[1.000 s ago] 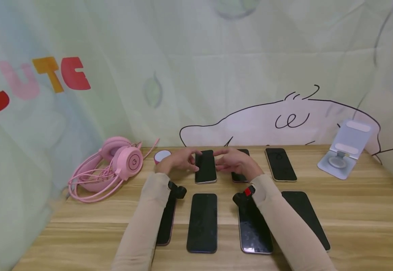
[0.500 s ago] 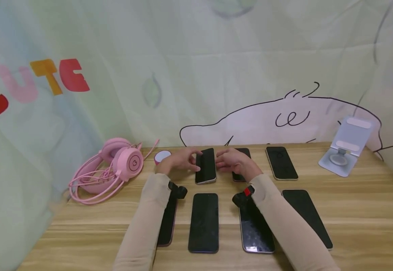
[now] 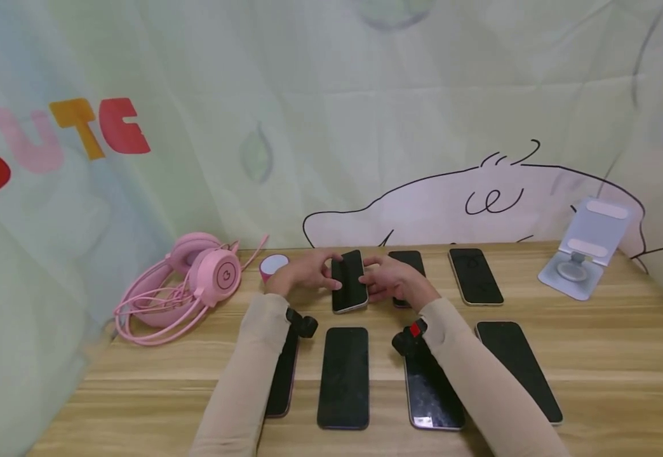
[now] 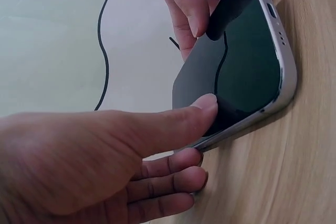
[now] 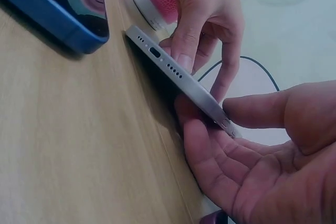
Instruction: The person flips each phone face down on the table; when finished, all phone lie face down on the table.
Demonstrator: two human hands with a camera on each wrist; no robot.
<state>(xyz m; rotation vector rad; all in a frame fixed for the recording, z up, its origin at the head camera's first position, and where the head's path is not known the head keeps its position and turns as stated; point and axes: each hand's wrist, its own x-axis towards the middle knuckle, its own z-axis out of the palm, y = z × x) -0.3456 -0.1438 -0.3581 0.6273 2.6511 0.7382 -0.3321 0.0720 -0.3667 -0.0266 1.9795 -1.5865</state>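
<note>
A smartphone (image 3: 350,282) with a dark screen and pale metal frame is tilted, its right side raised off the table. My left hand (image 3: 304,271) pinches its left edge; in the left wrist view the thumb lies on the screen (image 4: 247,61) and the fingers curl at the edge below. On the other side my right hand (image 3: 394,279) grips the raised edge. Seen from the right wrist, those fingers (image 5: 210,156) reach under the phone while the thumb rests at the side buttons. The charging port (image 5: 155,52) faces toward me.
Several other smartphones lie face up, including a front one (image 3: 343,381) and one at the back right (image 3: 475,276). Pink headphones (image 3: 220,273) and a small pink-and-white cylinder (image 3: 274,262) stand left. A folding phone stand (image 3: 591,235) is far right. A printed curtain (image 3: 331,127) hangs behind.
The phone between my hands lay flat and now tilts, right side up. My right hand has moved left from beside it to its right edge; the left hand stays at the left edge.
</note>
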